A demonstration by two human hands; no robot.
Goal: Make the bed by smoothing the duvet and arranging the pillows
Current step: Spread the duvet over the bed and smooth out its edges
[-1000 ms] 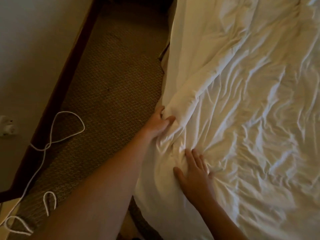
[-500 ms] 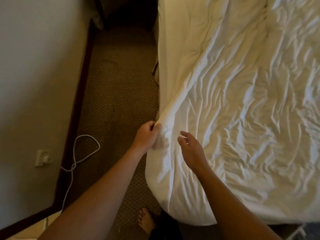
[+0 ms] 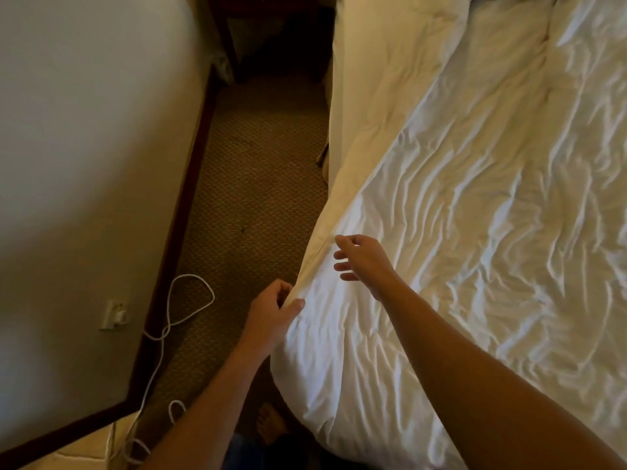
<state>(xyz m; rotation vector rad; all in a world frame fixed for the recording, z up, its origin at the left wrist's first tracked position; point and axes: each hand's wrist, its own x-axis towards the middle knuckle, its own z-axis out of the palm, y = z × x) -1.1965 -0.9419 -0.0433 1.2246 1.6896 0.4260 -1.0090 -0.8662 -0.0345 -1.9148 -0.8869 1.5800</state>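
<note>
Duvet (image 3: 475, 232), white and heavily creased, covers the bed and hangs over its left side toward the brown carpet (image 3: 258, 184). Your left hand (image 3: 271, 317) grips the hanging edge near the corner: thumb lies on the top face of the fabric, fingers curl round the edge beneath it. Your right hand (image 3: 363, 259) is above the duvet just inside that same edge, further up the bed than the left hand; fingers loosely spread and relaxed, holding nothing. Cannot tell whether its fingertips touch the cloth or hang just clear of it. Fabric between your two hands shows fewer creases than the middle of the bed. A bare foot (image 3: 271, 425) shows below the corner. A white cable (image 3: 176, 313) loops across the carpet from a wall socket (image 3: 115, 315) beside the dark skirting board (image 3: 183, 205).
</note>
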